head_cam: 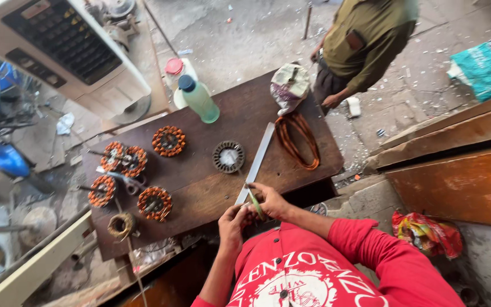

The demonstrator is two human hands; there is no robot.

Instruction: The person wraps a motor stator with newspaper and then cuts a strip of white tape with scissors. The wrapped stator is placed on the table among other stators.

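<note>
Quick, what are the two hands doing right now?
Left hand: closed, fingers pinching the thin green strip.
Right hand: closed on the same green strip, beside the long metal strip on the wooden table.

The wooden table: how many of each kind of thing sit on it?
Copper-wound stators: 5
Bare stator core: 1
Loose copper wire loop: 1
Small wire spool: 1
Long metal strip: 1
Green bottle: 1
Cloth bundle: 1
Total: 11, all on the wooden table.
</note>
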